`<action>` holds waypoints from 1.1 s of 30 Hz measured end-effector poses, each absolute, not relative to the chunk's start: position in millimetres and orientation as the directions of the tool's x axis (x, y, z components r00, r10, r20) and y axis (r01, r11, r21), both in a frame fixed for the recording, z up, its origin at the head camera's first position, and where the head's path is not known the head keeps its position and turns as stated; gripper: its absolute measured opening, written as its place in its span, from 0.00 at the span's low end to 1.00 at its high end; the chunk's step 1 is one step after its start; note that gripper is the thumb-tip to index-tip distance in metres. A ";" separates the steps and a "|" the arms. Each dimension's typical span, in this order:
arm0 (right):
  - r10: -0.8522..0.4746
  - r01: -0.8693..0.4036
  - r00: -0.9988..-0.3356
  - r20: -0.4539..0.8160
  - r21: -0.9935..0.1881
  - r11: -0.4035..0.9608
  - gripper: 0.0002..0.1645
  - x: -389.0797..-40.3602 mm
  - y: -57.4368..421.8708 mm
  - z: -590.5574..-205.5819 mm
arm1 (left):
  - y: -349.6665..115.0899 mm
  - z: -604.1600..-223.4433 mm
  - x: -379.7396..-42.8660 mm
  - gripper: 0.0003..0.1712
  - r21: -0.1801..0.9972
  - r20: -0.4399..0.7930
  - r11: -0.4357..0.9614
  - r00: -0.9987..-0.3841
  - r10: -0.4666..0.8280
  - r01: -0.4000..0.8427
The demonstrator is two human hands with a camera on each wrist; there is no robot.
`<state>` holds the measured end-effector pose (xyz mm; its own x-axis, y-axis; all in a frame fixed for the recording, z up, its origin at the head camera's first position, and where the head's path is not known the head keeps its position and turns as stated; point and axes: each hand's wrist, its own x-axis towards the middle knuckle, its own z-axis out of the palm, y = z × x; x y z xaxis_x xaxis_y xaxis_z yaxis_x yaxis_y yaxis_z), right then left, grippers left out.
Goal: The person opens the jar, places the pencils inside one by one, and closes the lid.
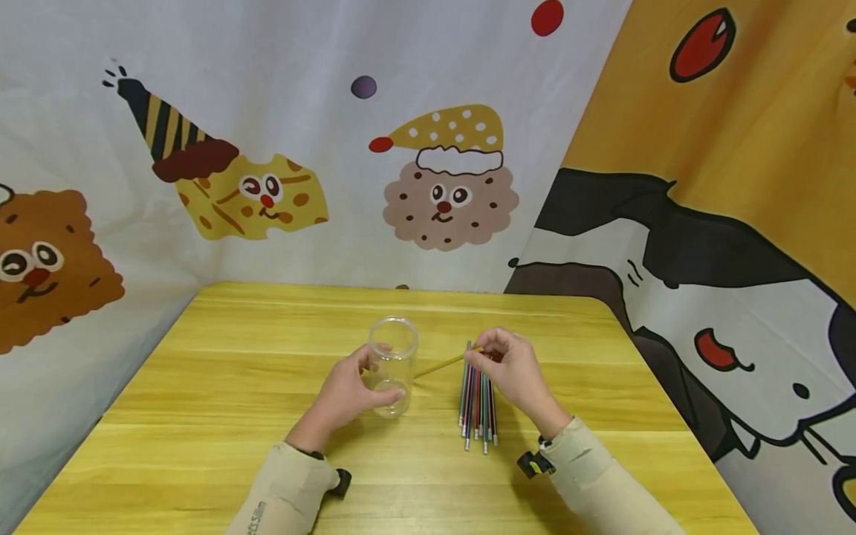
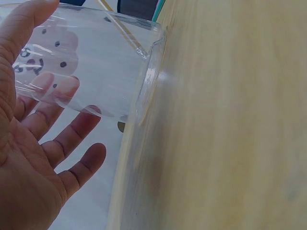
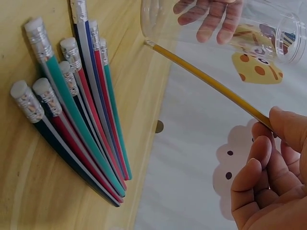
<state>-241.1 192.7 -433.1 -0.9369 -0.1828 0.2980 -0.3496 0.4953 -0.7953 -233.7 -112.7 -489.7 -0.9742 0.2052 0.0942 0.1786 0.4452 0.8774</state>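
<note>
A clear plastic jar (image 1: 394, 371) stands upright on the table with its open mouth upward. My left hand (image 1: 344, 394) holds it from the left, thumb in front and fingers behind. In the left wrist view the fingers show partly through the jar wall (image 2: 105, 67). My right hand (image 1: 515, 371) pinches a yellow pencil (image 3: 211, 82) by one end between thumb and fingertips. The pencil slants down to the left, its eraser end low beside the jar's base, outside it. Beneath the right hand lies a bundle of striped pencils (image 1: 477, 405), eraser ends toward me.
The wooden table (image 1: 200, 416) has its far edge close to a printed curtain (image 1: 301, 89). More of the curtain hangs along the left and right sides. Both wrists wear dark straps with a small device (image 1: 535, 464).
</note>
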 end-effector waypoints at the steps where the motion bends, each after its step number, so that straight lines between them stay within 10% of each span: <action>1: -0.185 -0.353 -0.936 0.301 -0.792 0.498 0.09 -241.5 192.8 -433.7 | -112.7 -489.5 -233.5 0.44 0.878 0.094 0.444 -0.974 0.205 0.178; 33: -0.145 -0.257 -0.966 0.212 -0.805 0.535 0.08 -238.9 180.4 -446.8 | -113.5 -490.8 -234.7 0.43 0.875 0.099 0.447 -0.973 0.209 0.185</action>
